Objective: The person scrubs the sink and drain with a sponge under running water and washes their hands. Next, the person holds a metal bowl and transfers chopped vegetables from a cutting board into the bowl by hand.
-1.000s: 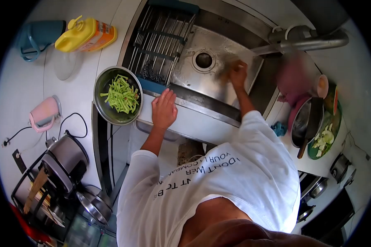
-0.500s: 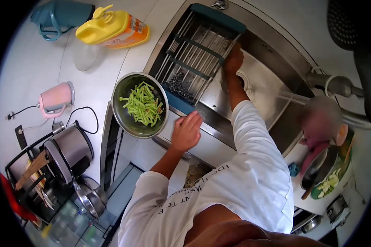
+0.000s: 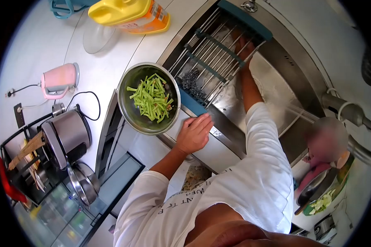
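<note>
The steel sink (image 3: 272, 82) fills the most of my view, its basin looking wet and slick around the right forearm. Across its left part sits the rack (image 3: 205, 61), steel bars tied by dark straps between a far end piece (image 3: 247, 19) and a near end piece (image 3: 192, 103). From my remote seat I'd judge it stiff and fairly light, its bars likely slippery when wet — I'd take hold of it by those broad ends, not the thin rods. Left of it, on the counter (image 3: 111, 61), stands the bowl (image 3: 132, 115), just beside the near end piece and close to the counter's front edge; I'd reckon it smooth, rigid and light enough to lift by opposite sides of the rim, kept level. The yellow jug (image 3: 130, 16) stands beyond. My left hand (image 3: 195, 132) lies palm down at the sink's front edge, fingers stretched and together, gripping nothing I can see; whether its tips touch the rack I can't tell. My right hand (image 3: 244, 47) is down behind the rack's bars, so I can't tell how far its fingers are spread or what they hold. A scourer (image 3: 191, 83), springy I'd guess, lies by the near end piece. Smallest are the green bean pieces (image 3: 150, 99) — light, crisp-looking, loose in the bowl.
</note>
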Demonstrator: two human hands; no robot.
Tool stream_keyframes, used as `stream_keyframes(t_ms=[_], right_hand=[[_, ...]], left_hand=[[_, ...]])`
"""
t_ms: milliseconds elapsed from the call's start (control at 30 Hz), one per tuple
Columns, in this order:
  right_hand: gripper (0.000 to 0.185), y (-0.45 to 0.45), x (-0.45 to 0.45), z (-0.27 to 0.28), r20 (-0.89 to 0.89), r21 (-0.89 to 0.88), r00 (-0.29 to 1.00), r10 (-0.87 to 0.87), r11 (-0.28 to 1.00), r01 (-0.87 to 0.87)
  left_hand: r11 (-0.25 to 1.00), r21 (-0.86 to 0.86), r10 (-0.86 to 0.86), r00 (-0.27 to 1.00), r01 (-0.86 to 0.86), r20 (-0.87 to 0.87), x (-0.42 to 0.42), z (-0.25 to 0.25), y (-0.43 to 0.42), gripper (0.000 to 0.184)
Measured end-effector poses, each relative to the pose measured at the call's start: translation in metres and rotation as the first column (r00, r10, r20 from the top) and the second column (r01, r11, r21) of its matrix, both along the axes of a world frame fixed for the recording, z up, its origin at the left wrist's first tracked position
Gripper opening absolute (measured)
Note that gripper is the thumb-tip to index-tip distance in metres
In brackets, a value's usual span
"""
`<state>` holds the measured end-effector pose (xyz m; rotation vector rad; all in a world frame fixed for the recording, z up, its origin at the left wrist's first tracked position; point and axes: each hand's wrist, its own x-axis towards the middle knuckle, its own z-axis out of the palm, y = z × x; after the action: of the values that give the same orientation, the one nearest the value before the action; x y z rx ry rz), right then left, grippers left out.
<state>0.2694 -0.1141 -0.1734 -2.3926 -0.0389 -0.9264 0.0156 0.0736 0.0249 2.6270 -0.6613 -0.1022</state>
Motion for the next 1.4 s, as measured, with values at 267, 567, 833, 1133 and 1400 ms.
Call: stream_keyframes(t_ms=[267, 567, 833, 1133, 1400], right_hand=[[0.022, 0.070, 0.024, -0.046, -0.409, -0.034, 0.881, 0.236, 0.962, -0.273], [0.018, 0.100, -0.113, -0.038, -0.325, 0.067, 0.544, 0.773, 0.593, -0.803], [0.011, -0.055, -0.187, 0.028, -0.510, 0.168, 0.564, 0.650, 0.718, -0.675], [0.031, -0.030, -0.052, -0.006, -0.547, -0.197, 0.836, -0.031, 0.976, -0.093], [0.015, -0.066, -0.151, 0.012, -0.533, -0.077, 0.671, 0.515, 0.761, -0.644]], left_hand=[[0.999, 0.032, 0.019, 0.999, -0.020, 0.029, -0.002, -0.008, 0.000, 0.033], [0.998, 0.063, 0.002, 0.999, -0.005, 0.054, -0.007, -0.006, -0.001, 0.035], [0.999, 0.049, -0.011, 0.998, 0.008, 0.068, -0.010, -0.001, 0.001, 0.036], [1.000, 0.020, -0.002, 0.996, 0.000, 0.085, -0.011, -0.009, 0.003, 0.036], [0.998, 0.067, 0.002, 0.996, -0.009, 0.092, -0.013, -0.005, -0.001, 0.034]])
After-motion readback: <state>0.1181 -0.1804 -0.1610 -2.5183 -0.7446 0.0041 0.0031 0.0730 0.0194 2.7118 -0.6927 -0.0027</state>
